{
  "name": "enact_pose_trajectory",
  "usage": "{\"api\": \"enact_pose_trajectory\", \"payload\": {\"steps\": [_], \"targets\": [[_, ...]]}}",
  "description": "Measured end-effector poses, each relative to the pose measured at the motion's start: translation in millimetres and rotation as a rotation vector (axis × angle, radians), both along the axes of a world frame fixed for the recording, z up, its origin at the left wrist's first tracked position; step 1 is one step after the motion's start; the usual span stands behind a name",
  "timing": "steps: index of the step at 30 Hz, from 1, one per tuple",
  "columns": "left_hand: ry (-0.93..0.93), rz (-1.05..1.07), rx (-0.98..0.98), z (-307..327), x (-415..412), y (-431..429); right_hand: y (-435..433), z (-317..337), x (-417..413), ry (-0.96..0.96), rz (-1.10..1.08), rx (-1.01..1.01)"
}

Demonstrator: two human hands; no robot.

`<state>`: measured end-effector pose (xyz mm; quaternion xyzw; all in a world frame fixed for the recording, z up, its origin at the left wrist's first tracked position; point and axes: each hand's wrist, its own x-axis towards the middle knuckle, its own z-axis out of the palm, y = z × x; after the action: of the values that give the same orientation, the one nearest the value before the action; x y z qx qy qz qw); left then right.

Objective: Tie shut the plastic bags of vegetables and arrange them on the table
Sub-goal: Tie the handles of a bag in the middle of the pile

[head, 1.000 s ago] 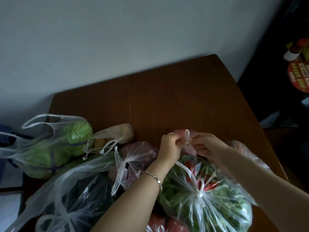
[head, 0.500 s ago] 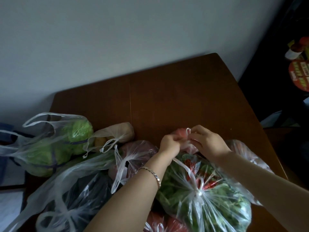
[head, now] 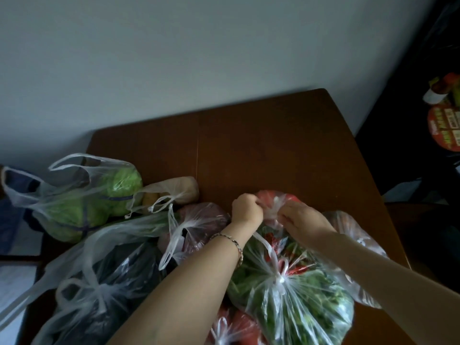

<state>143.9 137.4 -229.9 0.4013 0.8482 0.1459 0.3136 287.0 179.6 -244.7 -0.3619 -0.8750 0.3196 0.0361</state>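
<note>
Red-produce bag (head: 275,200); greens bag (head: 301,305)

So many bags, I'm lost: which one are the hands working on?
The small bag with red contents at the far end of the pile. Both the left hand and the right hand pinch its top; they grip no other bag.

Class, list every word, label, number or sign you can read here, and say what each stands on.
Round red-and-orange sign at the right edge: blocks of print, too blurred to read.
Plastic bags on the table: no print visible.
No legible text anywhere.
</note>
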Motion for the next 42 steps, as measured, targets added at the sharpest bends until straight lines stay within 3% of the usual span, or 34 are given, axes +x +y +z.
{"api": "enact_pose_trajectory", "payload": {"steps": [4,9,13,15,17,19,21,27,30,34,37,39,42], "targets": [[0.053,-0.042,0.013,17.2,-11.2,-20.7,0.9,22.1,-1.4,-0.184,0.043,-0.065],[0.407,-0.089,0.102,35.7,-50.1,-79.5,-17.1,42.0,-11.9,-0.130,0.129,-0.023],[0.561,-0.002,0.001,43.5,-86.2,-127.2,-50.4,42.2,-33.1,-0.102,0.160,-0.079],[0.478,0.046,-0.102,42.2,-101.6,-139.6,-66.4,44.1,-48.5,-0.124,0.173,-0.109],[0.237,0.131,-0.167,37.6,-117.3,-148.3,-84.0,43.5,-74.0,-0.098,0.166,-0.115],[0.012,0.163,-0.171,29.4,-125.9,-151.2,-100.7,43.9,-100.6,-0.043,0.110,-0.108],[-0.088,0.106,-0.152,21.0,-129.1,-151.1,-111.0,39.1,-125.8,-0.036,0.067,-0.100],[-0.428,0.035,-0.012,26.3,-157.6,-151.1,-125.9,20.6,-195.6,-0.399,0.065,0.059],[-0.587,0.091,-0.042,30.9,-166.8,-154.3,-133.3,22.7,-202.9,-0.452,0.057,0.086],[-0.662,0.064,0.005,31.2,-176.0,-165.2,-133.0,35.5,-189.4,-0.214,-0.184,-0.002],[-0.610,0.105,0.099,33.3,-177.6,-174.1,-136.3,48.7,-167.8,0.020,-0.434,-0.125],[-0.576,0.107,0.125,36.7,-179.0,-181.3,-136.8,54.2,-154.3,0.078,-0.585,-0.187],[-0.409,0.105,0.188,47.6,-183.3,-189.0,-132.0,54.4,-135.9,0.110,-0.647,-0.165]]}}
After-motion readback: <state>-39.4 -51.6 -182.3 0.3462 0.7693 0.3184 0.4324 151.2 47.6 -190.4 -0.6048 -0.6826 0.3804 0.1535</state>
